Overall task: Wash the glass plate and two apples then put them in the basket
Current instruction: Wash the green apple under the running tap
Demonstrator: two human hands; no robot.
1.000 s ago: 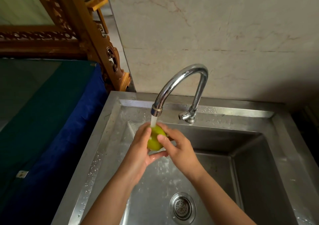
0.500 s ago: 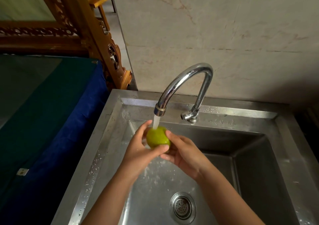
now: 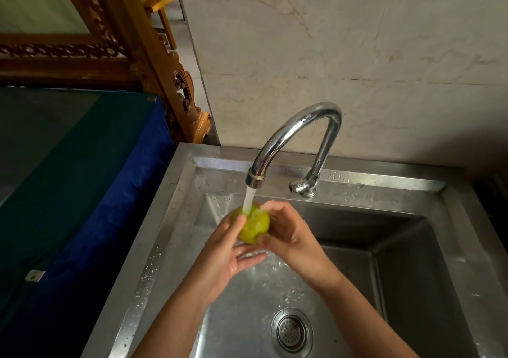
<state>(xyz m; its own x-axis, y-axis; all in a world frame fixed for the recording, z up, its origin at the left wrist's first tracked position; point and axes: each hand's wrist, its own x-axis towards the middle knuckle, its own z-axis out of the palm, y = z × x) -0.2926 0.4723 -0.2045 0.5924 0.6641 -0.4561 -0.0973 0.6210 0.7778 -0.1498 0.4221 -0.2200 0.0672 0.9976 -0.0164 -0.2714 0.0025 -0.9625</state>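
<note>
A green apple [image 3: 254, 227] sits between both my hands under the running stream from the chrome tap [image 3: 295, 135], above the steel sink [image 3: 176, 220]. My left hand [image 3: 228, 250] cups it from the left and below, thumb on its side. My right hand [image 3: 288, 236] grips it from the right, fingers wrapped behind. Water hits the top of the apple. The glass plate, the second apple and the basket are out of view.
The sink's drain strainer [image 3: 292, 330] lies near the bottom centre. A surface covered in blue and green cloth [image 3: 68, 192] adjoins the sink on the left. Carved wooden furniture [image 3: 154, 63] stands behind it, and a marble wall [image 3: 357, 55] backs the tap.
The apple has been turned between my hands under the water; my right hand has shifted from below it to its right side, and my left thumb now rests on its left side.
</note>
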